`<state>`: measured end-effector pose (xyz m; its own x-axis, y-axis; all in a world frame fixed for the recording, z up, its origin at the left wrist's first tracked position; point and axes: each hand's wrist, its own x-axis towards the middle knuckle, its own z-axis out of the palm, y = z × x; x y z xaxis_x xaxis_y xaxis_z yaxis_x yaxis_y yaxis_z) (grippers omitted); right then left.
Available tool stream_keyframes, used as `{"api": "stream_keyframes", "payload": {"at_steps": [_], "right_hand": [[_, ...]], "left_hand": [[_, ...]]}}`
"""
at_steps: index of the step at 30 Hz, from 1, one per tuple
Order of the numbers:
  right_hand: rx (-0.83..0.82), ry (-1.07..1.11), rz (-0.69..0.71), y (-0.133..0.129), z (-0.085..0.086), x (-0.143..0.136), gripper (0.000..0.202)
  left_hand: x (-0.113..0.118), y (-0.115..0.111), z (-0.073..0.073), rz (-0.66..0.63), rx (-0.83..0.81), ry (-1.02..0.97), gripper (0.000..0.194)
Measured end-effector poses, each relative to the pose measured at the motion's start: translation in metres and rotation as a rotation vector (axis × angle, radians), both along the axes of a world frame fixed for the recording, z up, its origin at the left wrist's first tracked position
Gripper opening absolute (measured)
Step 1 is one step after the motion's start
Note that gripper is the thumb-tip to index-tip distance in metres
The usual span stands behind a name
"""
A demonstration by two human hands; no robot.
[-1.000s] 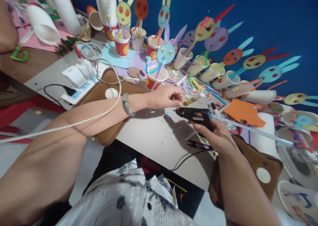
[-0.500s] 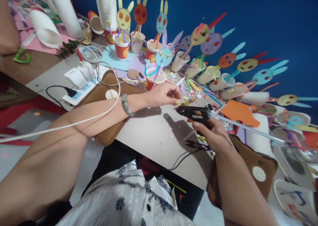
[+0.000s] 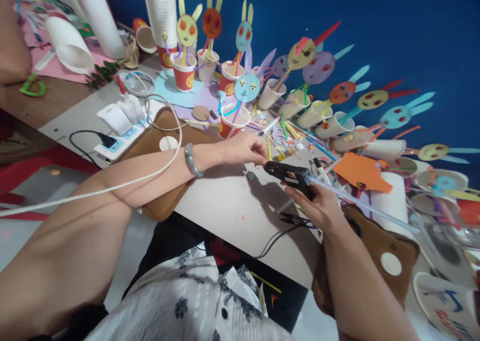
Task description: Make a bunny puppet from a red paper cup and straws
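Along the blue wall (image 3: 412, 21), rightward from a tall stack of paper cups (image 3: 160, 11), red or white paper cups (image 3: 184, 74) hold rabbit-eared paper figures (image 3: 186, 30), seemingly finished. Before them, over the surface (image 3: 225, 201), the left hand (image 3: 243, 148) pinches its fingers on a thin yellow strip (image 3: 269, 149), apart from every figure; the right hand (image 3: 324, 206) has its fingers wrapped round a black glue gun (image 3: 288, 175), its nozzle beside the strip.
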<state>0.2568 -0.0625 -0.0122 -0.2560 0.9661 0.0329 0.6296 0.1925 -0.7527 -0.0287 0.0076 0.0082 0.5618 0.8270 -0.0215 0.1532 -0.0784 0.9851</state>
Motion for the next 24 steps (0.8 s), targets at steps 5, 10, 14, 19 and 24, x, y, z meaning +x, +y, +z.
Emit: {"api": "stream_keyframes", "payload": {"at_steps": [5,10,14,19,24], "right_hand": [[0.122,-0.071,0.088,-0.002,0.013,-0.01,0.037],[0.168,-0.085,0.163,-0.004,0.025,-0.021,0.029],[0.214,-0.065,0.205,-0.004,0.025,-0.024,0.021],[0.225,-0.075,0.206,-0.004,0.023,-0.025,0.022],[0.219,-0.093,0.185,-0.003,0.021,-0.023,0.021]], "left_hand": [[0.001,0.001,-0.002,-0.005,0.021,0.048,0.009],[0.002,0.001,-0.003,-0.024,0.04,0.079,0.011],[0.002,0.001,-0.004,-0.03,0.058,0.097,0.011],[0.002,0.0,-0.008,-0.056,0.079,0.065,0.012],[0.001,-0.001,-0.007,-0.067,0.08,0.032,0.014]]}}
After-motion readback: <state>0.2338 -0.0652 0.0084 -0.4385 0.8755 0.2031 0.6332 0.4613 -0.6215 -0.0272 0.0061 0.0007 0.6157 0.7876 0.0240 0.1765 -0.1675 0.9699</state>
